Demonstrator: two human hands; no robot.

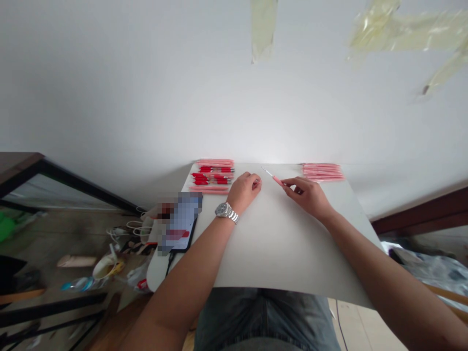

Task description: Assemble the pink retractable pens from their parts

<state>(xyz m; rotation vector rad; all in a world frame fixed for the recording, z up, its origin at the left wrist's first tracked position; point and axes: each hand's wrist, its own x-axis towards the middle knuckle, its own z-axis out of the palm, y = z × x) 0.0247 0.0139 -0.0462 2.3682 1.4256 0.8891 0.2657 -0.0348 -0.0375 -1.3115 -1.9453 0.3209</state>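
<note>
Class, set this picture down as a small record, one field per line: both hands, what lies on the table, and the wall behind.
left hand: curled; whether it holds something small is unclear
left wrist: silver watch
right hand: pinching a slim pink piece, its pale thin end pointing away from that hand
table left, far side: red and pink pen-like items in rows
table right, far side: pink pen-like items bunched together
table left edge: phone, screen blurred
wall: yellowish tape
</note>
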